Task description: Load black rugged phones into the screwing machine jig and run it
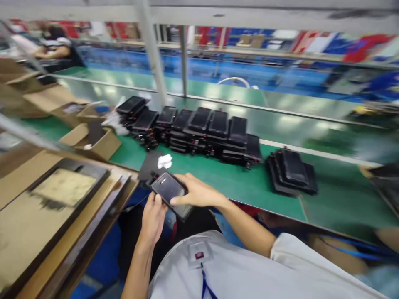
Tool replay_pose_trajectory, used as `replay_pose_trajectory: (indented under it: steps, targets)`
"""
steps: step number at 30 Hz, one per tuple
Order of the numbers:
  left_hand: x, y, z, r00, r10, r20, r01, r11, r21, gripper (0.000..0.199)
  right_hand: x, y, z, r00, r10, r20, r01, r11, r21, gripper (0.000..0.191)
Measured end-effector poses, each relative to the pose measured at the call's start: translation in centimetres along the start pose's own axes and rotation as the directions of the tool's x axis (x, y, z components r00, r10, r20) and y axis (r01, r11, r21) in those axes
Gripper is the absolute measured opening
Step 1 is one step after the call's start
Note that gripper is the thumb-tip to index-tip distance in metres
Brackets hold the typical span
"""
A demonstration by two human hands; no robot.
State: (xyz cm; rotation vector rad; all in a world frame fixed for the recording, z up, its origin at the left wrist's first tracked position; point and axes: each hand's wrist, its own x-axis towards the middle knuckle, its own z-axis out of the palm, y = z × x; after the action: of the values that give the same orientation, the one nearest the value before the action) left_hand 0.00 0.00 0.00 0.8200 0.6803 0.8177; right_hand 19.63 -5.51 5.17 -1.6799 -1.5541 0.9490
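Note:
A flat black rectangular device [168, 187] is held over the near edge of the green bench, its dark glossy face up. My left hand [154, 214] grips its lower left side, fingertips at the edge. Across its right side lies my right hand [195, 191], thumb on the face and fingers round the far edge. Just beyond the device, a crumpled white piece [165, 161] rests beside a dark flat sheet [150, 162]. Several stacks of similar black devices [199, 120] stand in a row farther back.
To the right is another stack of black devices [293, 168]. An open cardboard box [93, 141] and a wooden board [18, 232] stand at left. Metal posts [152, 54] rise behind the stacks. Another person's arms [56, 52] show at the far left.

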Motion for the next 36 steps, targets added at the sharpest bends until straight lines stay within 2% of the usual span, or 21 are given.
replay_pose_trajectory:
  steps: [3,6,9,13,15,17,19,22,24,27,30,33,36]
  targets:
    - [-1.5,2.7,-1.0,0.995,0.074,-0.066,-0.077,0.996,-0.043,0.026,2.0,-0.2,0.3,0.992,-0.058,0.109,0.017,0.938,0.347,0.061]
    - [-3.5,4.5,-1.7,0.985,0.129,-0.117,-0.135,0.989,-0.052,0.024,2.4,-1.3,2.8,0.996,-0.089,0.028,0.063,0.863,0.501,0.054]
    - [-4.7,5.5,-2.5,0.967,0.189,-0.171,-0.192,0.981,-0.002,0.028,2.3,-2.7,5.6,0.975,-0.189,-0.118,0.221,0.889,0.4,0.043]
    - [-5.8,5.9,-3.1,0.942,0.236,-0.236,-0.239,0.971,0.019,0.029,1.9,-4.0,7.6,0.94,-0.263,-0.219,0.298,0.943,0.15,0.043]
    - [-6.5,5.8,-3.0,0.934,0.24,-0.265,-0.252,0.968,-0.014,0.03,1.4,-4.2,7.5,0.921,-0.351,-0.169,0.364,0.93,0.054,0.05]
    - [-7.3,5.6,-2.8,0.923,0.238,-0.302,-0.267,0.962,-0.06,0.037,0.8,-4.2,6.9,0.888,-0.458,-0.046,0.459,0.888,0.013,0.066]
    - [-8.1,5.2,-2.6,0.907,0.227,-0.355,-0.283,0.952,-0.113,0.055,0.1,-3.9,6.2,0.847,-0.522,0.102,0.524,0.851,0.006,0.088]
    - [-9.2,4.1,-2.7,0.889,0.206,-0.409,-0.298,0.938,-0.177,0.08,-0.7,-2.9,5.7,0.803,-0.529,0.274,0.55,0.835,0.0,0.115]
    - [-9.7,3.1,-2.7,0.888,0.202,-0.413,-0.303,0.933,-0.194,0.085,-1.1,-1.9,5.9,0.793,-0.513,0.329,0.549,0.836,-0.019,0.119]
    - [-10.3,1.7,-2.4,0.892,0.184,-0.412,-0.284,0.939,-0.196,0.086,-1.6,-0.1,6.3,0.773,-0.526,0.356,0.574,0.818,-0.038,0.112]
    - [-11.0,1.0,-1.8,0.9,0.157,-0.407,-0.245,0.954,-0.173,0.08,-1.8,1.7,6.5,0.725,-0.594,0.349,0.638,0.77,-0.015,0.104]
    - [-11.7,1.1,-1.3,0.915,0.164,-0.367,-0.227,0.965,-0.133,0.065,-1.9,3.1,6.2,0.665,-0.688,0.292,0.709,0.704,0.043,0.103]
    - [-11.9,1.5,-1.0,0.95,0.142,-0.28,-0.188,0.972,-0.144,0.055,-2.1,3.8,5.5,0.636,-0.735,0.235,0.733,0.671,0.115,0.106]
